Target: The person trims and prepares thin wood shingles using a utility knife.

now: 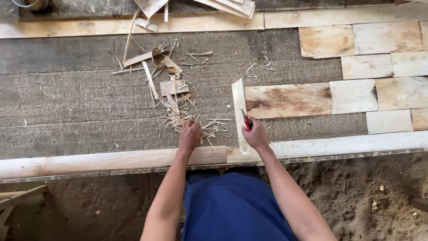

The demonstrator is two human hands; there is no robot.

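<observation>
The right hand (256,135) is clenched around a red-handled cutter (246,121), blade against a narrow veneer strip (240,114) running just left of it. The left hand (190,135) presses its curled fingers onto wood scraps (178,100) scattered beyond it on the table (67,102). Veneer sheets (290,100) extend rightward past the right hand.

Left hand (190,135) curled palm-down, right hand (256,134) fisted, both arms outstretched.

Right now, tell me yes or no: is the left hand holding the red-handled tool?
No. The red-handled tool sits in the right hand; the left hand rests on wood scraps.
</observation>
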